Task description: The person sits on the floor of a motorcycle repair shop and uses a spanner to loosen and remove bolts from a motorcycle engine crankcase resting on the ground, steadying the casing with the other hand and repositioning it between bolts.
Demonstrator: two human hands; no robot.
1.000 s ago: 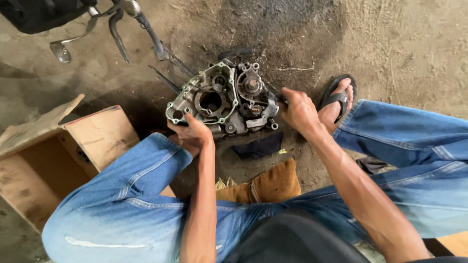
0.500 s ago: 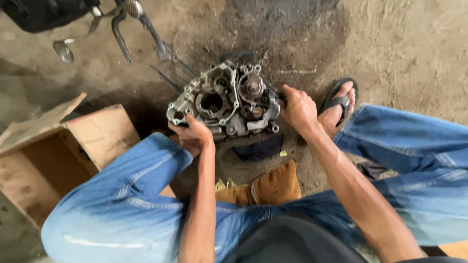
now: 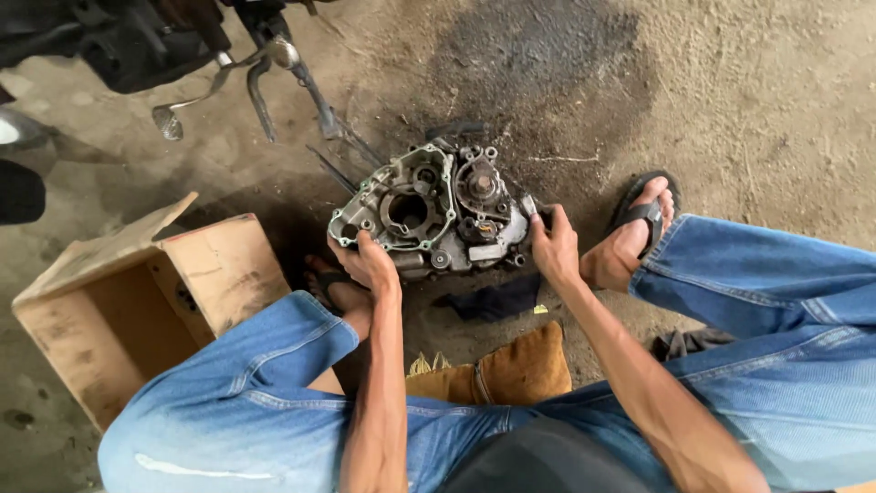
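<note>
A grey metal engine crankcase [image 3: 429,210] with gears and a round opening lies on the oil-stained concrete floor between my knees. My left hand [image 3: 365,260] grips its near left edge. Gripping the right end of the case is my right hand [image 3: 553,245]. Both arms reach forward over my blue jeans. A sandalled foot [image 3: 639,233] rests right of the case, and my other foot [image 3: 333,288] is just below its left corner.
An open cardboard box [image 3: 128,301] stands at the left. A motorcycle's kick lever and pedals [image 3: 255,73] hang at the top left. A dark rag [image 3: 493,299] lies below the case, and a brown leather piece [image 3: 511,370] lies near my lap.
The view has shifted only slightly. Both hands stay clamped on the crankcase, which sits in about the same spot.
</note>
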